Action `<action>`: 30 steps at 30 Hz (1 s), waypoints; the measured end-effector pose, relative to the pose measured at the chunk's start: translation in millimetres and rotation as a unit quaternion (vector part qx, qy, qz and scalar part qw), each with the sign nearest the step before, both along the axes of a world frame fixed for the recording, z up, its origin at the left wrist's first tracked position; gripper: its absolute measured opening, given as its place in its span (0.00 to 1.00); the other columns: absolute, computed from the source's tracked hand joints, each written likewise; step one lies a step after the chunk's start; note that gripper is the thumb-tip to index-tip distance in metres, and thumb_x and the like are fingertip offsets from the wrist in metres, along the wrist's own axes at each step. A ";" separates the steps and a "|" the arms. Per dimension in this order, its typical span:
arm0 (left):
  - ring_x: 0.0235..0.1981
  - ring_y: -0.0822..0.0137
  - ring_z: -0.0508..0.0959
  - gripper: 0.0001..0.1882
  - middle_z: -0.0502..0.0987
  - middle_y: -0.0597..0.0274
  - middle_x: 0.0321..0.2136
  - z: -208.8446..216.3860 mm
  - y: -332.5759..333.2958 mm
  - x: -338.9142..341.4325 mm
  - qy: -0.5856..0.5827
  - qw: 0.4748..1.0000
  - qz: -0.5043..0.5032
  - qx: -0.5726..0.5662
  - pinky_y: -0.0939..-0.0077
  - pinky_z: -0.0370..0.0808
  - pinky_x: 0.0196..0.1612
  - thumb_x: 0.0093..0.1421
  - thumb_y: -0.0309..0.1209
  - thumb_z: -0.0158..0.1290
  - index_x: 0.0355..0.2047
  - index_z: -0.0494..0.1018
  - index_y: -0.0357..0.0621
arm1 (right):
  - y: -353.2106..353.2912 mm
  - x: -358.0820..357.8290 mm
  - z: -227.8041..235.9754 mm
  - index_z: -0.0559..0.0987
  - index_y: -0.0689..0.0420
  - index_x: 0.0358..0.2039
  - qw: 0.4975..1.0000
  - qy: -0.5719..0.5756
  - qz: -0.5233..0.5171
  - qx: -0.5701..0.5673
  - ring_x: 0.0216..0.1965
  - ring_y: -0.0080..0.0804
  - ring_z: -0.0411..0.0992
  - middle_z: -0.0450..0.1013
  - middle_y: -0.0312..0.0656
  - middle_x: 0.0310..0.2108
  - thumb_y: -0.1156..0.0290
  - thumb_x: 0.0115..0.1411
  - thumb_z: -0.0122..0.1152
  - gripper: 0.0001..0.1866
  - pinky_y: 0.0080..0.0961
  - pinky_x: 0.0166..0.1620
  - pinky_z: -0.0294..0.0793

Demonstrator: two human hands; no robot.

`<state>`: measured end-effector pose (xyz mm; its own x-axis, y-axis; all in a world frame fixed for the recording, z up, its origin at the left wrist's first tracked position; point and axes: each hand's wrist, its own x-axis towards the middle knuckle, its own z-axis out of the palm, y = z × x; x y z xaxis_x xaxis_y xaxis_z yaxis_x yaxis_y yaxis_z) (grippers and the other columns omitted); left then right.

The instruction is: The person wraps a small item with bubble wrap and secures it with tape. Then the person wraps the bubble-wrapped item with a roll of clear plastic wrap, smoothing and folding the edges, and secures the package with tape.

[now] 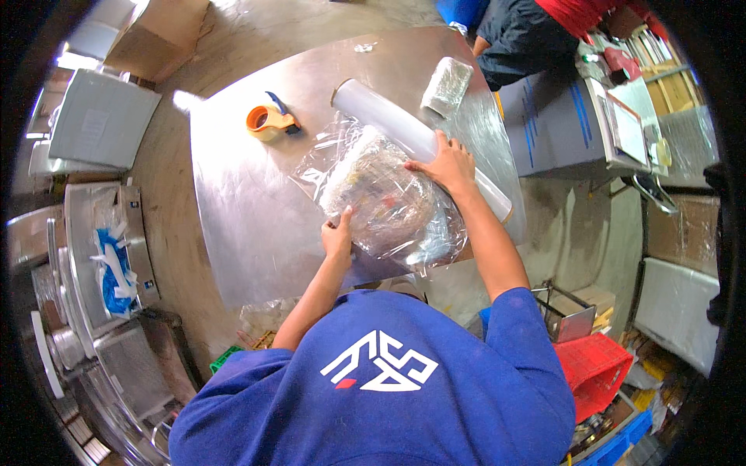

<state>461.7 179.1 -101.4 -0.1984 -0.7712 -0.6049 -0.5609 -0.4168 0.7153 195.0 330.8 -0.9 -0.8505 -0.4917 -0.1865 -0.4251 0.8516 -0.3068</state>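
A bundle wrapped in clear plastic (381,198) lies near the middle of the metal-topped table (256,217), its contents blurred by the shiny film. My left hand (338,235) is closed on the bundle's near left edge. Just beyond the bundle, a long roll of plastic film (385,116) lies slanted from far left to near right, with loose film spread beside it. My right hand (452,165) is curled over the roll's middle, its thumb stretched toward the bundle; part of its grip is hidden.
An orange tape dispenser (270,122) stands at the table's far left. A smaller wrapped package (447,87) lies at its far right. Beyond it is a person in dark trousers (524,43). A red crate (594,373) sits on the right, and a large cardboard box (155,39) at far left.
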 end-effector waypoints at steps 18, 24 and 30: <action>0.40 0.66 0.81 0.30 0.83 0.57 0.42 39.8 -3.0 11.4 0.143 0.987 0.015 0.077 0.69 0.78 0.44 0.54 0.47 0.71 0.48 0.79 0.37 | 23.3 -40.1 -33.2 0.69 0.60 0.64 0.986 -0.163 0.030 -0.030 0.56 0.58 0.74 0.71 0.63 0.56 0.15 0.39 0.59 0.65 0.48 0.56 0.74; 0.37 0.67 0.82 0.25 0.84 0.57 0.39 50.0 -7.9 39.7 0.056 0.998 0.000 -0.030 0.71 0.78 0.41 0.55 0.43 0.69 0.45 0.80 0.35 | 23.4 -20.9 -13.8 0.68 0.54 0.66 0.998 -0.056 0.000 -0.021 0.58 0.61 0.70 0.69 0.65 0.58 0.25 0.53 0.58 0.53 0.48 0.60 0.70; 0.36 0.69 0.81 0.24 0.84 0.58 0.37 45.8 -29.2 69.6 0.027 0.996 -0.010 -0.089 0.70 0.78 0.40 0.56 0.42 0.69 0.45 0.80 0.34 | 1.0 60.2 -21.1 0.46 0.45 0.75 0.989 0.099 0.077 0.081 0.64 0.61 0.63 0.61 0.63 0.64 0.34 0.55 0.63 0.57 0.55 0.60 0.68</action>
